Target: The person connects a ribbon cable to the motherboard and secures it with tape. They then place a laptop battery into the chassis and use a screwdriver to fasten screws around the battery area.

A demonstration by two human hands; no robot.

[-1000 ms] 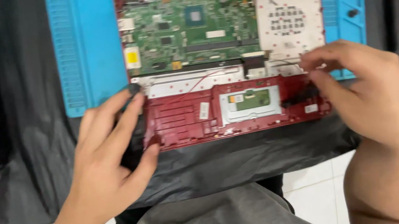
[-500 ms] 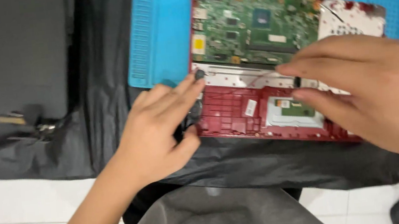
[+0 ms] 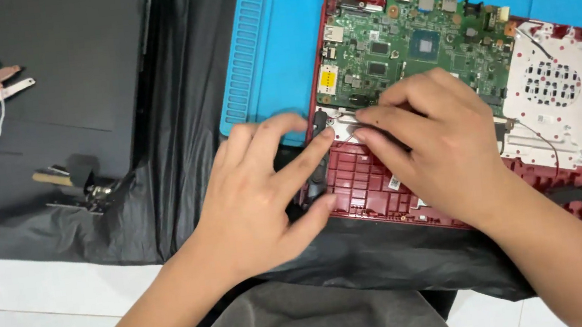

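My left hand (image 3: 257,189) lies spread wide and holds nothing, fingers on the near left corner of the red laptop shell (image 3: 365,177) on the blue mat (image 3: 279,55). My right hand (image 3: 434,140) pinches something tiny there; I cannot tell what. A slip could scratch the green board (image 3: 409,48).

red laptop shell (image 3: 373,180), green circuit board (image 3: 413,51), blue ridged mat (image 3: 271,49), black plastic sheet (image 3: 179,140)
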